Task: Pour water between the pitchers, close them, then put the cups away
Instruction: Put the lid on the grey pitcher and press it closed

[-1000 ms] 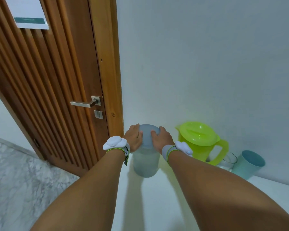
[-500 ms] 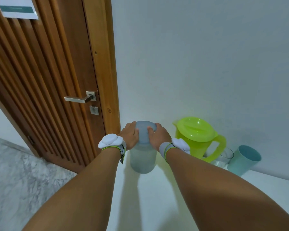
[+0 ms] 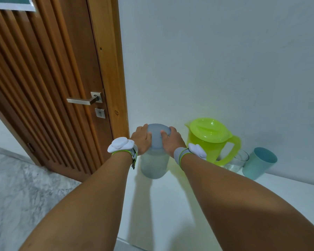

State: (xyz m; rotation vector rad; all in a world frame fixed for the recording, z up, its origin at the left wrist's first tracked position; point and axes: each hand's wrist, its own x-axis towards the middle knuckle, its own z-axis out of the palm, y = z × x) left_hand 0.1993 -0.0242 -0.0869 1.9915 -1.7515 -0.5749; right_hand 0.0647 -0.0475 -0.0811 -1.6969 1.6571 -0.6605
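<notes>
A frosted grey pitcher (image 3: 154, 165) stands upright on the white table (image 3: 170, 205) near the wall. Its grey lid (image 3: 157, 134) sits on top. My left hand (image 3: 141, 140) grips the lid's left side and my right hand (image 3: 171, 142) grips its right side, thumbs on top. To the right stands a lime-green pitcher (image 3: 207, 144) with its green lid on and its handle pointing right. Beyond it are a clear glass cup (image 3: 237, 161) and a teal plastic cup (image 3: 259, 163), both against the wall.
A slatted wooden door (image 3: 43, 78) with a metal lever handle (image 3: 83, 100) is at the left, just beside the table's corner. Marble floor (image 3: 16, 187) lies below left. The white wall (image 3: 216, 60) runs right behind the pitchers.
Both hands stay clamped on the grey pitcher's lid. The view has tilted slightly, so everything sits a little lower and left in the frame.
</notes>
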